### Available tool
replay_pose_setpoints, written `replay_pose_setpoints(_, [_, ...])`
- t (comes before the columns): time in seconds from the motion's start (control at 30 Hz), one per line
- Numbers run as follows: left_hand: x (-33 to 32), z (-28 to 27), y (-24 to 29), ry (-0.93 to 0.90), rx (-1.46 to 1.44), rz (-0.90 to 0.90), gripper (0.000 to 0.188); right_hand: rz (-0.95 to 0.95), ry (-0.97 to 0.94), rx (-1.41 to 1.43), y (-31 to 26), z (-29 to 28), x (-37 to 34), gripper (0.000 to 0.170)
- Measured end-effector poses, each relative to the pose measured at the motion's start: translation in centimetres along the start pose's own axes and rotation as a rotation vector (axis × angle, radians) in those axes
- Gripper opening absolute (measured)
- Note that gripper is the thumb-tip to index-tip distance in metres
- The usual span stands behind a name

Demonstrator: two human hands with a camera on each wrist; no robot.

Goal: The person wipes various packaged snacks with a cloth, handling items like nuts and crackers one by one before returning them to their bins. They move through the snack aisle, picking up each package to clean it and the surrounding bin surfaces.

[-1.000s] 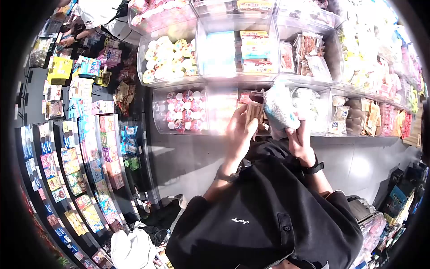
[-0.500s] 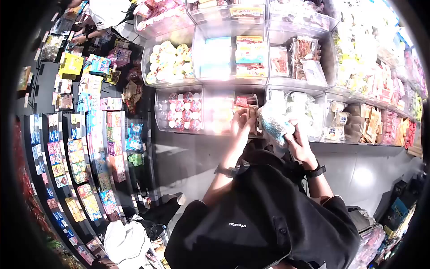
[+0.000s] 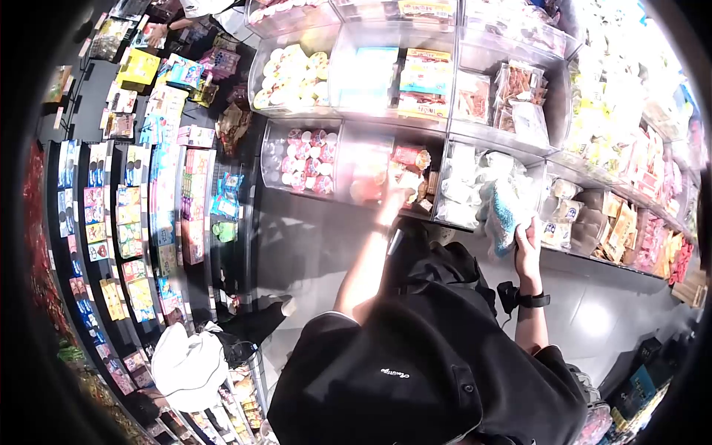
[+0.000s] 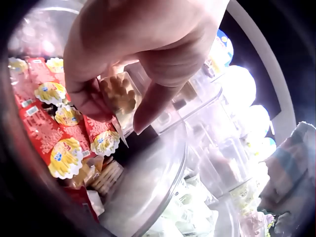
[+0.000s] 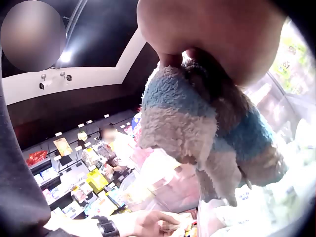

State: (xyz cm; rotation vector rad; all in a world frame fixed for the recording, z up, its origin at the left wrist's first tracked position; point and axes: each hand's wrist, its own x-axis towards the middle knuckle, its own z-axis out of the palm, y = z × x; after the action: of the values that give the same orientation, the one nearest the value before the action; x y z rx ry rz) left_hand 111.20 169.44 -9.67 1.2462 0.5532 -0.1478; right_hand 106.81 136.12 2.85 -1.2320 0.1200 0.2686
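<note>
In the left wrist view my left hand (image 4: pixel 143 44) pinches a small clear packet (image 4: pixel 120 94) with brown pieces inside, between thumb and fingers. It is over a bin of red packets (image 4: pixel 69 133) with yellow pictures. The head view has this left hand (image 3: pixel 398 194) at the lower middle bin. My right hand (image 5: pixel 212 34) grips a fluffy blue and white cloth item (image 5: pixel 180 108), which hangs in folds below the fingers. In the head view the right hand (image 3: pixel 528 241) holds that cloth (image 3: pixel 504 215) in front of a bin of white packets (image 3: pixel 458 185).
Clear bins hold round cups (image 3: pixel 293 78), pink-topped cups (image 3: pixel 308 159) and brown packets (image 3: pixel 519 89). Shelves of snack boxes (image 3: pixel 133 245) run along the left. A white bag (image 3: pixel 189 367) lies at the lower left. Another person's arm (image 3: pixel 178 24) shows at the upper left.
The hands have moved apart. My left hand has gone down into the bin of red packets and no longer holds the brown pack upright before me. My right hand has carried the cloth to the right.
</note>
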Motion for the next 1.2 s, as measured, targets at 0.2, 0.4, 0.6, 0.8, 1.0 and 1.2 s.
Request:
replay_pose_setpoints(0.2, [4.3,1.5,-5.8,0.128,0.545,0.263,0.059,0.009,-0.037,0.005,0.2,-0.1,-0.1,0.049])
replay_pose_setpoints(0.4, [2.4,-2.1,-2.1,-0.115,0.641,0.251,0.028,-0.016,0.112,-0.002,1.9,0.5,0.2,0.057])
replay_pose_setpoints(0.6, [-3.2,-11.5,10.3,-0.114,0.151,0.165,0.023,-0.056,0.352,0.052,2.4,5.5,1.3,0.05])
replay_pose_setpoints(0.8, [0.4,-23.6,11.3,0.265,0.158,0.207,0.015,-0.102,0.448,0.141,2.6,12.2,2.6,0.038])
replay_pose_setpoints(1.0, [9.4,-31.3,6.5,0.34,0.888,0.397,0.032,-0.114,0.498,0.205,4.2,18.5,2.4,0.039])
replay_pose_setpoints(1.2, [10.1,-29.7,4.8,0.405,1.177,0.534,0.041,-0.112,0.552,0.155,4.3,23.5,1.1,0.037])
